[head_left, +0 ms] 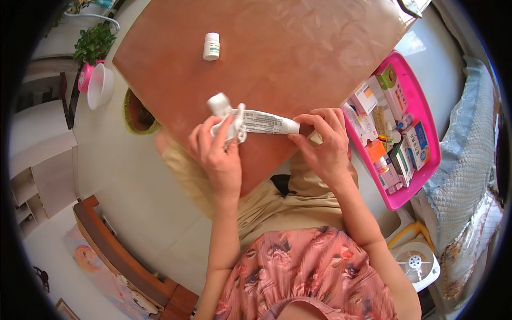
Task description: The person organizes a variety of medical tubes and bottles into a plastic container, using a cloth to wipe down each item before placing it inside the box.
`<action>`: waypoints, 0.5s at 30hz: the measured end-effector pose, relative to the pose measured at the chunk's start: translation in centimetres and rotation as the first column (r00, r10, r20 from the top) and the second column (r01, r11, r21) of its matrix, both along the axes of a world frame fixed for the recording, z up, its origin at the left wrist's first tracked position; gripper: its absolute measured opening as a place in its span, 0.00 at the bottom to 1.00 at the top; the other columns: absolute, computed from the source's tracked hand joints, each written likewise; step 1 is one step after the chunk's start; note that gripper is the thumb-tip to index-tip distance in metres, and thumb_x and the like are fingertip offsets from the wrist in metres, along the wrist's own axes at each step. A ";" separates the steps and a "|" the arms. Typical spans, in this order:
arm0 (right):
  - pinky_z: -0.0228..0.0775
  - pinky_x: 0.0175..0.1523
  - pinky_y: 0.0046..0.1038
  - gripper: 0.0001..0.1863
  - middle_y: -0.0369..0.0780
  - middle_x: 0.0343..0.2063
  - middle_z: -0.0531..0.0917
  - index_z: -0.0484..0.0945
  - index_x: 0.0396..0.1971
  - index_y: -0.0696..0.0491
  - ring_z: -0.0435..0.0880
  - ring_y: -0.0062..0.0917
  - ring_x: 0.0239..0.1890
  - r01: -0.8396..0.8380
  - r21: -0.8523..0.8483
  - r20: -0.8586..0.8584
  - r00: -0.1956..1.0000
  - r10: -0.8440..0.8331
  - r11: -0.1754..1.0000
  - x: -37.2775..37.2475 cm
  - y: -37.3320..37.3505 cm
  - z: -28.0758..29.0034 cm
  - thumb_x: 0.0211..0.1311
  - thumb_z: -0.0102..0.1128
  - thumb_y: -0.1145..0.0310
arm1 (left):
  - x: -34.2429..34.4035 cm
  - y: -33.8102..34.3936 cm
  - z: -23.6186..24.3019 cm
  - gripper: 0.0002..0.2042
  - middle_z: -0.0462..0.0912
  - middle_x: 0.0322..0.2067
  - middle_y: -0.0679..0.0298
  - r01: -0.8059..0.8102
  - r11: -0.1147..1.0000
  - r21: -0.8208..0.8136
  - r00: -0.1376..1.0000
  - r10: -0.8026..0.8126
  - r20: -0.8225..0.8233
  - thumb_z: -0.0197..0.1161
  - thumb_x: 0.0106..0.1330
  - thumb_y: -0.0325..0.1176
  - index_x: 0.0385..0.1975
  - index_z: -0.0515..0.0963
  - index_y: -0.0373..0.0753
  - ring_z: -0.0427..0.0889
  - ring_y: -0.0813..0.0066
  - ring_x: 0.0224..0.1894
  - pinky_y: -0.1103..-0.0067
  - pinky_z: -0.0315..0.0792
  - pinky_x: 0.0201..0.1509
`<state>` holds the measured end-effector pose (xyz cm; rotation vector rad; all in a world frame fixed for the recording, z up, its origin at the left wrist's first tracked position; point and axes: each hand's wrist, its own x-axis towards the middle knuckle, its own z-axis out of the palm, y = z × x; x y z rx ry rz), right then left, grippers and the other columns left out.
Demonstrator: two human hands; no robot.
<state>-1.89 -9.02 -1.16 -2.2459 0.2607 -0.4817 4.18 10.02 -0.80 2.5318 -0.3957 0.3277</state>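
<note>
A white squeeze tube [265, 122] with dark print lies crosswise above the near edge of the brown table, its wider end cap to the right. My right hand [329, 143] is closed, pinching that right end between thumb and fingers. Around the tube's left end, my left hand [217, 154] is closed on a crumpled white cloth [219, 103], pressing it to the tube. The cloth and fingers hide the tube's left end. Farther off on the tabletop, a small white pill bottle [212, 47] stands upright.
Beside the brown table [256, 64], at the right, sits a pink basket [393, 201] of medicine boxes and bottles. A round-fronted white appliance [415, 263] is below it. A green-rimmed bin [128, 114] stands by the table's left edge, near a white bowl [101, 87] and a potted plant [95, 42].
</note>
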 end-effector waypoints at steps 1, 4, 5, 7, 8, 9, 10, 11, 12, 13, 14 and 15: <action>0.70 0.43 0.32 0.17 0.37 0.34 0.78 0.81 0.34 0.52 0.73 0.34 0.40 -0.006 0.003 -0.003 1.000 0.006 1.000 0.0 -0.1 -0.1 0.40 0.74 0.73 | 0.4 0.5 0.4 0.23 0.77 0.45 0.65 -0.013 0.999 0.032 1.000 0.013 -0.007 0.68 0.48 0.19 0.48 0.81 0.41 0.73 0.62 0.51 0.69 0.70 0.53; 0.70 0.43 0.32 0.17 0.37 0.34 0.78 0.81 0.34 0.52 0.73 0.33 0.40 -0.002 -0.002 0.006 1.000 0.002 1.000 0.0 0.1 -0.1 0.39 0.74 0.73 | -0.5 -1.6 1.5 0.25 0.79 0.44 0.63 0.016 0.979 -0.203 1.000 -0.018 -0.009 0.69 0.49 0.20 0.50 0.79 0.40 0.75 0.60 0.49 0.68 0.71 0.52; 0.70 0.43 0.32 0.17 0.36 0.34 0.78 0.81 0.34 0.52 0.73 0.33 0.40 -0.007 -0.004 0.020 1.000 0.007 1.000 0.0 0.3 0.0 0.39 0.74 0.73 | -1.4 -3.0 2.1 0.18 0.79 0.42 0.61 0.119 0.953 -0.278 0.993 -0.121 0.009 0.68 0.53 0.20 0.45 0.78 0.36 0.78 0.60 0.45 0.69 0.74 0.49; 0.70 0.43 0.32 0.17 0.36 0.34 0.78 0.81 0.34 0.52 0.73 0.33 0.40 -0.018 -0.031 0.023 1.000 0.019 0.999 0.0 0.2 -0.2 0.39 0.74 0.73 | -2.4 -4.4 1.4 0.19 0.78 0.42 0.60 0.292 0.910 -0.295 0.951 -0.310 -0.017 0.68 0.47 0.18 0.41 0.78 0.38 0.76 0.60 0.48 0.67 0.72 0.52; 0.70 0.43 0.32 0.17 0.36 0.34 0.78 0.81 0.34 0.52 0.73 0.33 0.40 -0.017 -0.057 0.026 0.999 0.018 0.998 0.1 0.0 -0.3 0.38 0.74 0.73 | -2.4 -4.7 1.0 0.18 0.77 0.42 0.60 0.309 0.902 -0.301 0.940 -0.338 -0.048 0.67 0.46 0.17 0.39 0.78 0.38 0.76 0.60 0.48 0.67 0.72 0.51; 0.70 0.43 0.32 0.17 0.36 0.34 0.78 0.81 0.34 0.52 0.73 0.33 0.40 -0.024 -0.060 0.028 0.999 0.026 0.998 0.1 -0.1 -0.2 0.38 0.74 0.73 | -2.3 -4.1 0.5 0.18 0.77 0.41 0.60 0.255 0.933 -0.254 0.960 -0.277 -0.051 0.67 0.45 0.16 0.39 0.78 0.38 0.76 0.60 0.48 0.67 0.72 0.51; 0.70 0.44 0.31 0.17 0.37 0.33 0.78 0.82 0.34 0.53 0.74 0.33 0.39 -0.021 -0.052 0.011 1.000 0.021 0.998 0.1 -0.3 0.2 0.38 0.74 0.75 | -1.8 -3.4 0.1 0.18 0.76 0.41 0.61 0.216 0.953 -0.212 0.971 -0.232 -0.054 0.67 0.44 0.15 0.38 0.78 0.37 0.75 0.60 0.47 0.67 0.72 0.50; 0.69 0.44 0.31 0.17 0.37 0.32 0.79 0.82 0.33 0.53 0.74 0.32 0.38 -0.025 -0.037 -0.004 1.000 0.025 0.999 0.1 -0.2 0.4 0.38 0.74 0.76 | -1.3 -2.3 0.1 0.18 0.76 0.41 0.61 0.167 0.970 -0.176 0.982 -0.180 -0.060 0.67 0.45 0.15 0.38 0.78 0.37 0.75 0.59 0.46 0.67 0.72 0.49; 0.69 0.44 0.31 0.17 0.37 0.32 0.79 0.82 0.33 0.53 0.74 0.32 0.38 -0.023 -0.038 -0.004 1.000 0.023 0.999 0.0 -0.2 0.4 0.38 0.74 0.76 | -0.9 -1.4 0.0 0.18 0.76 0.41 0.61 0.128 0.978 -0.165 0.989 -0.138 -0.047 0.67 0.45 0.15 0.38 0.78 0.36 0.75 0.60 0.45 0.67 0.73 0.47; 0.69 0.45 0.31 0.17 0.37 0.33 0.79 0.82 0.33 0.54 0.74 0.32 0.38 -0.021 -0.024 -0.013 1.000 0.021 0.999 0.0 -0.1 0.5 0.38 0.74 0.76 | -0.6 -0.7 0.2 0.18 0.76 0.41 0.61 0.086 0.985 -0.147 0.995 -0.094 -0.045 0.67 0.46 0.15 0.38 0.78 0.36 0.75 0.60 0.45 0.67 0.73 0.47; 0.70 0.45 0.31 0.17 0.37 0.33 0.80 0.82 0.33 0.54 0.75 0.32 0.38 -0.018 -0.010 -0.021 1.000 0.018 1.000 0.0 0.0 0.4 0.38 0.74 0.77 | -0.3 -0.2 0.3 0.17 0.76 0.41 0.61 0.044 0.991 -0.129 0.998 -0.050 -0.042 0.67 0.46 0.15 0.38 0.78 0.36 0.75 0.60 0.44 0.66 0.73 0.46; 0.70 0.45 0.31 0.17 0.37 0.33 0.80 0.82 0.33 0.54 0.75 0.32 0.38 -0.020 -0.011 -0.018 1.000 0.019 1.000 0.0 0.1 0.3 0.38 0.74 0.77 | -0.3 0.0 0.4 0.18 0.77 0.41 0.61 -0.007 0.977 -0.212 0.997 -0.009 -0.073 0.68 0.46 0.17 0.39 0.78 0.36 0.75 0.60 0.45 0.67 0.73 0.47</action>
